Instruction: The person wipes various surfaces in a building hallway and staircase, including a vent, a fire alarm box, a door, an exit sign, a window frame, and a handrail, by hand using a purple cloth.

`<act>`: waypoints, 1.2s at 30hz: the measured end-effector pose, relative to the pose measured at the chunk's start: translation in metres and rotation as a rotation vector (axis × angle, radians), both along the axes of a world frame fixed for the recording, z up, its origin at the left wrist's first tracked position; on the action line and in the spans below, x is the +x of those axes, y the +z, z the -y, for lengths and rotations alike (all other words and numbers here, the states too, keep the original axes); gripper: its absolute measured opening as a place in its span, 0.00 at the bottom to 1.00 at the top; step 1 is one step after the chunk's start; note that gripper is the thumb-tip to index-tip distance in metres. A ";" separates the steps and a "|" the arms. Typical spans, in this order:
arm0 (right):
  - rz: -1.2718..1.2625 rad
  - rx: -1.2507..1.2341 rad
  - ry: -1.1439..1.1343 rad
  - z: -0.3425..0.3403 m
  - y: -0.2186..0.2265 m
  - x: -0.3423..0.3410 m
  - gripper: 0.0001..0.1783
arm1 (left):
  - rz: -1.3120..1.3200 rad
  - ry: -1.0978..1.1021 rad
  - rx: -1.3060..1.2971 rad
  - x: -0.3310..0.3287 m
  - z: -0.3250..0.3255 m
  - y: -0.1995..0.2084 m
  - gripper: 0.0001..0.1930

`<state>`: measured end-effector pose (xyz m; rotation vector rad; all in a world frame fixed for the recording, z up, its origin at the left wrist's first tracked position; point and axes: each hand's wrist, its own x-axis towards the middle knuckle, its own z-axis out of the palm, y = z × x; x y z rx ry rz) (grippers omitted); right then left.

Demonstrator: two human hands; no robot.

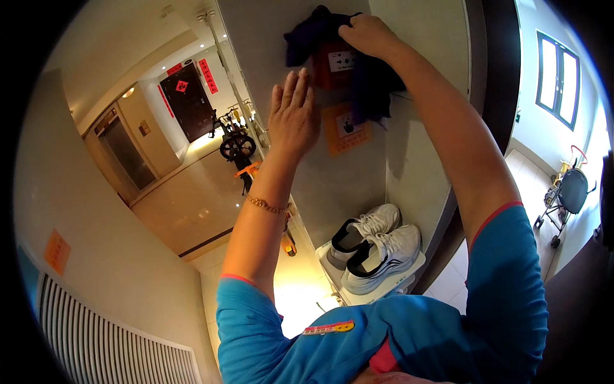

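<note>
My right hand [369, 35] is raised to the wall and closed on a dark purple cloth [373, 86]. The cloth drapes over the top and right side of a red wall-mounted box [327, 69] with a white label. To the left of that box, my left hand [295, 118] is lifted with its fingers stretched out and nothing in it. Whether its fingertips touch the wall I cannot tell. Below the box, an orange notice [346, 130] is stuck to the wall, its right edge partly behind the hanging cloth.
White sneakers [384, 253] rest on a white rack [382, 291] below my arms. A bicycle [236, 144] stands along the hallway at left, near elevator doors [126, 150] and a dark door [187, 102]. At right is a folding stroller [569, 195]. A louvered grille [109, 333] fills the lower left.
</note>
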<state>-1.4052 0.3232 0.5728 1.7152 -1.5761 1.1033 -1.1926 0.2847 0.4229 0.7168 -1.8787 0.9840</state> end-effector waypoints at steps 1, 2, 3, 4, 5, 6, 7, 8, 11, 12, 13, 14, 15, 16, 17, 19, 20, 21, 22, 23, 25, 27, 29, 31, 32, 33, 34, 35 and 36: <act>0.025 -0.035 -0.007 -0.002 -0.001 0.008 0.24 | -0.002 0.000 -0.015 0.002 0.002 0.006 0.26; 0.041 -0.035 -0.019 -0.001 -0.001 0.015 0.24 | -0.011 -0.016 -0.040 0.006 0.006 0.007 0.25; 0.058 -0.034 -0.035 -0.001 -0.002 0.021 0.24 | -0.020 -0.038 -0.066 0.008 0.009 0.008 0.25; 0.074 -0.035 -0.051 -0.002 -0.003 0.026 0.24 | -0.029 -0.059 -0.092 0.009 0.012 0.008 0.25; 0.065 -0.024 -0.059 -0.004 -0.005 0.029 0.24 | -0.039 -0.069 -0.115 0.009 0.013 0.007 0.22; 0.055 -0.009 -0.071 -0.013 -0.012 0.039 0.24 | -0.050 -0.083 -0.133 0.007 0.013 0.005 0.20; 0.047 0.004 -0.083 -0.021 -0.016 0.046 0.24 | -0.060 -0.096 -0.153 0.004 0.011 0.005 0.18; 0.049 -0.076 -0.037 -0.017 -0.022 0.049 0.21 | -0.062 -0.083 -0.161 0.003 0.010 0.003 0.16; -0.129 -0.105 -0.013 -0.022 -0.019 0.061 0.20 | -0.048 -0.066 -0.184 -0.002 0.004 0.010 0.14; -0.198 -0.136 -0.001 -0.024 -0.017 0.062 0.19 | -0.043 -0.082 -0.177 -0.003 0.001 0.016 0.14; -0.269 -0.155 0.011 -0.019 -0.021 0.062 0.19 | -0.039 -0.098 -0.159 -0.007 -0.001 0.017 0.14; -0.340 -0.173 0.024 -0.015 -0.023 0.059 0.18 | -0.090 -0.141 -0.153 -0.011 -0.007 0.018 0.13; -0.379 -0.216 0.044 -0.011 -0.026 0.055 0.18 | -0.052 -0.114 0.008 -0.013 -0.008 0.022 0.15; -0.419 -0.256 0.061 -0.006 -0.030 0.049 0.18 | -0.071 -0.132 0.044 -0.017 -0.012 0.026 0.17; -0.459 -0.296 0.078 -0.002 -0.032 0.041 0.17 | -0.090 -0.150 0.080 -0.023 -0.014 0.029 0.18; -0.294 -0.338 0.055 0.004 -0.029 0.026 0.18 | -0.074 -0.036 -0.105 -0.029 -0.006 0.022 0.21; -0.179 -0.370 0.031 0.011 -0.028 0.015 0.18 | -0.065 0.019 -0.198 -0.034 -0.001 0.019 0.23; -0.059 -0.400 0.013 0.018 -0.028 0.005 0.18 | -0.057 0.031 -0.192 -0.037 0.003 0.018 0.23; 0.152 -0.349 0.002 0.021 -0.031 -0.007 0.17 | -0.051 0.038 -0.185 -0.042 0.008 0.018 0.22; 0.119 -0.407 0.063 0.033 -0.038 -0.024 0.16 | -0.045 0.044 -0.179 -0.046 0.013 0.018 0.22; 0.035 -0.519 0.192 0.035 -0.047 -0.032 0.13 | -0.093 -0.042 -0.227 -0.052 0.023 0.014 0.21; 0.006 -0.789 0.397 0.026 -0.061 -0.023 0.14 | -0.157 -0.120 -0.277 -0.054 0.033 0.009 0.21; -0.024 -0.658 0.271 0.015 -0.067 -0.015 0.16 | -0.175 -0.134 -0.313 -0.054 0.034 0.012 0.20; -0.088 -0.726 0.203 0.025 -0.077 -0.022 0.21 | -0.177 -0.136 -0.309 -0.063 0.032 0.015 0.20; -0.120 -0.758 0.168 0.032 -0.085 -0.028 0.25 | -0.169 -0.120 -0.286 -0.066 0.029 0.015 0.19; -0.092 -0.731 0.297 0.039 -0.094 -0.031 0.28 | -0.159 -0.095 -0.260 -0.065 0.029 0.013 0.19; -0.070 -0.705 0.417 0.043 -0.102 -0.037 0.31 | -0.153 -0.087 -0.274 -0.068 0.029 0.013 0.20; -0.013 -0.644 0.532 0.046 -0.110 -0.042 0.32 | -0.148 -0.079 -0.288 -0.070 0.029 0.013 0.21; 0.053 -0.584 0.646 0.049 -0.118 -0.046 0.34 | -0.142 -0.074 -0.301 -0.073 0.030 0.013 0.22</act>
